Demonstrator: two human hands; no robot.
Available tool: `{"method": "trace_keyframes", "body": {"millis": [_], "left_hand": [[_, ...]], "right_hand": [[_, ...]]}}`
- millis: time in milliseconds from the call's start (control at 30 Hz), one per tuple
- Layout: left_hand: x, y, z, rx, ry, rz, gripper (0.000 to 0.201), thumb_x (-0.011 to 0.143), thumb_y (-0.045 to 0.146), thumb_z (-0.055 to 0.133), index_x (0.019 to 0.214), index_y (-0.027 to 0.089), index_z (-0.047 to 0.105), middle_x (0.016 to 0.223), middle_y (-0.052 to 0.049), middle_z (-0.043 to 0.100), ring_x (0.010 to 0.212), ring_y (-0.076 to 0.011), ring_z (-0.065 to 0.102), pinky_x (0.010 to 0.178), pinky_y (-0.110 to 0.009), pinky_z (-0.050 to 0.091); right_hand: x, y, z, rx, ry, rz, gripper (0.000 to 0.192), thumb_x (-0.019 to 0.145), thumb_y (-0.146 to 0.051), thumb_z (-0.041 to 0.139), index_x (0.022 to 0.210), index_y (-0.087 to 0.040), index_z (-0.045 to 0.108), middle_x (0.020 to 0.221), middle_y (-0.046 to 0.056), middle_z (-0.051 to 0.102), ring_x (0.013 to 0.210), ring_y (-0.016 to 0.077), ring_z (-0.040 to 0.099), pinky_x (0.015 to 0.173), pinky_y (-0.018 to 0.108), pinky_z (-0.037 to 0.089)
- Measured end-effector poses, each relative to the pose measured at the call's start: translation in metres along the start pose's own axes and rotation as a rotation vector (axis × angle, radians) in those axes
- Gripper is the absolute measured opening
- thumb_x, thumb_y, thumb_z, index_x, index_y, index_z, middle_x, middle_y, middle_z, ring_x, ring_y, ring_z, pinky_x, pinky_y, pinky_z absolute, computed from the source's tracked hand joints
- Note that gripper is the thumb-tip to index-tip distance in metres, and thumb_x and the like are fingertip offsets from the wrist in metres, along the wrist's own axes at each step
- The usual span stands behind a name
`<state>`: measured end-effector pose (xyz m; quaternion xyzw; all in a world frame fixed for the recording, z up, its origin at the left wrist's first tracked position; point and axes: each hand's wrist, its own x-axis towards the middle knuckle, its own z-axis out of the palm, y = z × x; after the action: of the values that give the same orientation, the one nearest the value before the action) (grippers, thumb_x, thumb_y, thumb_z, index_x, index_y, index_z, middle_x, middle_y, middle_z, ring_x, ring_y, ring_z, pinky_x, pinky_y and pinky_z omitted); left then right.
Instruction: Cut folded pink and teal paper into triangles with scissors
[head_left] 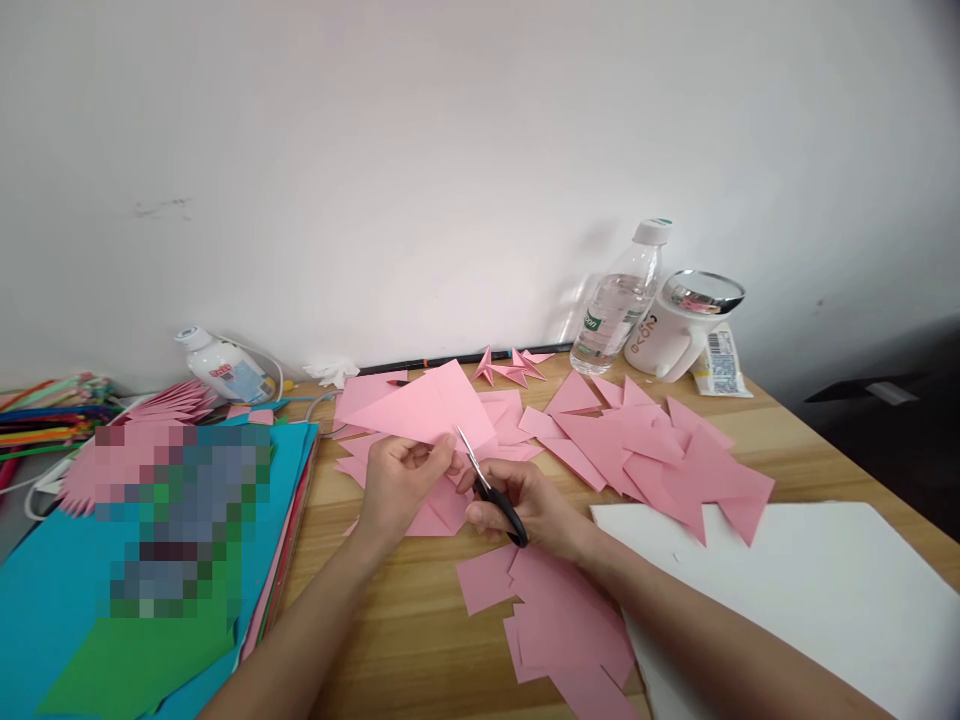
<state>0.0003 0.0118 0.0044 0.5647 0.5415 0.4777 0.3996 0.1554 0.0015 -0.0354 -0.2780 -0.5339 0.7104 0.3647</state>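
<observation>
My left hand [409, 480] pinches the lower edge of a pink sheet of paper [439, 400], raised over the table. In my right hand [525, 500] is a pair of scissors [495, 495] with black handles, gripped by the fingers. Their silver blades point up and left, and the tips are at the paper's lower edge beside my left thumb. Whether the blades are around the paper I cannot tell. Cut pink pieces [566, 620] lie below my right hand, and more pink paper is behind both hands.
At right, pink pieces [667, 450] overlap a white board [780, 600]. A water bottle [619, 310], a lidded mug [671, 330] and a small packet [721, 362] stand by the wall. Blue sheets [285, 500] and a white bottle [225, 368] are at left; folded pink stars [510, 368] lie at the back.
</observation>
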Motion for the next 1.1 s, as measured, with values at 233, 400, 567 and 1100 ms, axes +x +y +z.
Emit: {"method": "trace_keyframes", "body": {"millis": [233, 400, 567, 1100], "left_hand": [[0.0011, -0.0026, -0.0005, -0.001, -0.005, -0.028, 0.023, 0.071, 0.03, 0.061, 0.057, 0.012, 0.063, 0.059, -0.004, 0.068, 0.056, -0.0139, 0.063, 0.057, -0.021, 0.05], [0.0014, -0.0015, -0.0019, -0.021, -0.03, -0.058, 0.024, 0.071, 0.03, 0.06, 0.056, 0.012, 0.063, 0.059, -0.004, 0.068, 0.056, -0.0139, 0.063, 0.059, -0.022, 0.051], [0.0041, 0.0016, -0.006, -0.029, -0.04, -0.077, 0.023, 0.072, 0.031, 0.06, 0.06, 0.011, 0.064, 0.06, -0.005, 0.067, 0.05, -0.0115, 0.058, 0.052, -0.022, 0.048], [0.0015, 0.0039, -0.005, -0.013, -0.068, -0.037, 0.023, 0.072, 0.024, 0.059, 0.054, 0.011, 0.064, 0.054, -0.004, 0.067, 0.04, -0.011, 0.056, 0.042, -0.021, 0.046]], "right_hand": [[0.0006, 0.0038, -0.001, 0.029, 0.014, 0.002, 0.023, 0.07, -0.032, 0.068, 0.079, -0.015, 0.055, 0.053, -0.007, 0.041, 0.043, 0.0047, 0.038, 0.041, 0.018, 0.029], [0.0002, -0.0007, 0.0, 0.036, 0.037, 0.036, 0.028, 0.063, -0.032, 0.074, 0.078, -0.015, 0.057, 0.05, -0.008, 0.041, 0.04, 0.0042, 0.04, 0.039, 0.017, 0.031], [0.0007, -0.0026, 0.0008, 0.048, 0.07, 0.063, 0.029, 0.06, -0.033, 0.075, 0.075, -0.015, 0.058, 0.048, -0.008, 0.041, 0.038, 0.0044, 0.041, 0.037, 0.016, 0.031], [0.0002, -0.0025, -0.0022, -0.036, -0.007, -0.009, 0.031, 0.062, -0.033, 0.074, 0.073, -0.015, 0.051, 0.064, -0.003, 0.052, 0.057, 0.009, 0.049, 0.052, 0.021, 0.037]]}}
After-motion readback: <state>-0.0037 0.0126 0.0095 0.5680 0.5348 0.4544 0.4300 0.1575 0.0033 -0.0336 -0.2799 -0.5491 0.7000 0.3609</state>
